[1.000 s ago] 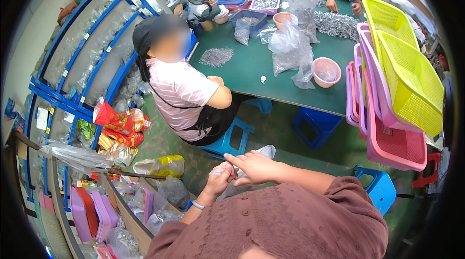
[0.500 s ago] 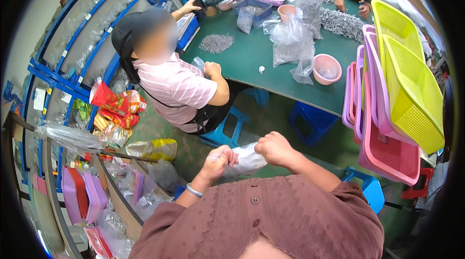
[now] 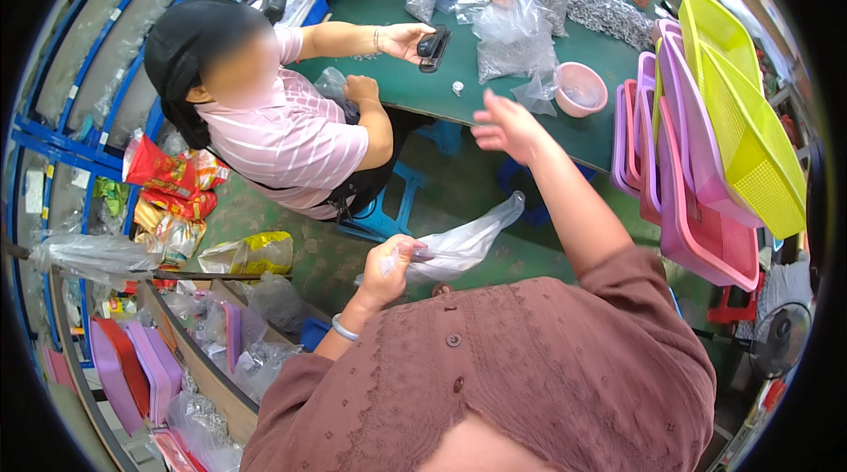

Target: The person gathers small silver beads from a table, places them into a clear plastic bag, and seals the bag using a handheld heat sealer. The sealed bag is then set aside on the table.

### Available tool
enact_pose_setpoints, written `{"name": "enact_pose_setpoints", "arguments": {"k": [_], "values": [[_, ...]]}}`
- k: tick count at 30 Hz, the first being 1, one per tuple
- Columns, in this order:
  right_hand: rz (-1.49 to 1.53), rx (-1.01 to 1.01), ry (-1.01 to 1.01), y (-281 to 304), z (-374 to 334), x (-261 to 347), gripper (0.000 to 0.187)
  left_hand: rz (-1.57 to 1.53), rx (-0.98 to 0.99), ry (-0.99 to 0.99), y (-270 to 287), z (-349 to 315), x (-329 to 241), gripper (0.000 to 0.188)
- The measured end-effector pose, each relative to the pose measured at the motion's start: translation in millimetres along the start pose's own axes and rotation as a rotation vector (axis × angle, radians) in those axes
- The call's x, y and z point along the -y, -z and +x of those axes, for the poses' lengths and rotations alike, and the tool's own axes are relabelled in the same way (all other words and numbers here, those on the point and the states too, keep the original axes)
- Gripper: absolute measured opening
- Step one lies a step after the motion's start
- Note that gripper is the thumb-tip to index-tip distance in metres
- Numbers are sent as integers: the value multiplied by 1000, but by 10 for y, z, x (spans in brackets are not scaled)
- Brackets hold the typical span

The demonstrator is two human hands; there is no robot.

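At lower centre, the left hand [image 3: 386,269] clutches a plastic bag [image 3: 468,247], apparently keeping it gathered. Right of centre, the outstretched right hand [image 3: 512,128] is empty, unclenched.

Worn on my head, the left fisheye camera looks down and forward — my brown shirt [image 3: 538,366] closest beneath it, my left hand [image 3: 386,269] and right hand [image 3: 509,130] near, the green table [image 3: 406,84] farther out — with straight edges bending toward its round, dark rim.

Plastic bag [image 3: 463,251] partly hidden in left hand [image 3: 386,269]
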State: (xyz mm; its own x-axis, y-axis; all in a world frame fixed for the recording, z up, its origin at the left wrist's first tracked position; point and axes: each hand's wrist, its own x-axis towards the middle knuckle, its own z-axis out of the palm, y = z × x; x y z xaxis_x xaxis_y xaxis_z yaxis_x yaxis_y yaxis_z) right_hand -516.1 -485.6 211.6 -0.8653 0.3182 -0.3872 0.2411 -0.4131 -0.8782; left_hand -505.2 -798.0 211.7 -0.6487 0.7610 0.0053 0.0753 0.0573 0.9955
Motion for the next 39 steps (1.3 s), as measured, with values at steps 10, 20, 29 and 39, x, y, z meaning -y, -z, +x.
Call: {"name": "enact_pose_setpoints", "arguments": {"k": [10, 20, 29, 39], "values": [[153, -58, -48, -525, 1388, 376, 54, 35, 34, 10, 369, -164, -213, 37], [298, -41, 10, -522, 966, 38, 89, 192, 92, -176, 405, -234, 11, 35], [-976, 118, 94, 887, -1147, -797, 100, -76, 382, 85, -686, -30, -94, 37], [-155, -610, 0, 3393, -4349, -1897, 77, -100, 707, 17, -3251, -55, -185, 30]]}}
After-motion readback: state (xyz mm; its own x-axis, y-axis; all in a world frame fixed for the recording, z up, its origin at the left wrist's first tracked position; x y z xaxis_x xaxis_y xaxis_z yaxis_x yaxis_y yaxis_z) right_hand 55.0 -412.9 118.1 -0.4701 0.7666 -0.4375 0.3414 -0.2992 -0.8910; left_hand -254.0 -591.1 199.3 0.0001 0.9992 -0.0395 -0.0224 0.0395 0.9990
